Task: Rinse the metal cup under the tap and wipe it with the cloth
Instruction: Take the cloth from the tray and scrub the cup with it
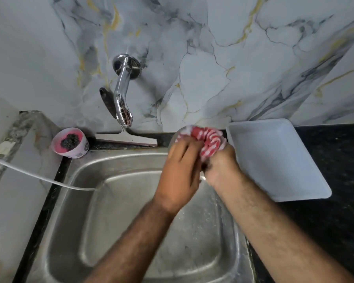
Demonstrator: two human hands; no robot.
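Both hands meet above the sink's back right corner. My left hand [180, 170] wraps around the metal cup [173, 139], of which only a blurred grey edge shows past my fingers. My right hand [221, 166] grips the red and white striped cloth [208, 139], which is bunched against the cup's top. The chrome tap [122, 99] sticks out of the marble wall to the left of my hands, and I see no water coming from it. The hands and cloth are motion-blurred.
The steel sink [110, 158] lies below my arms. A white plastic tray [274, 160] sits on the black counter at right. Behind the sink are a pink tub with a dark scrubber [70, 142] and a squeegee [127, 138]. A thin white hose [39, 176] runs in from the left.
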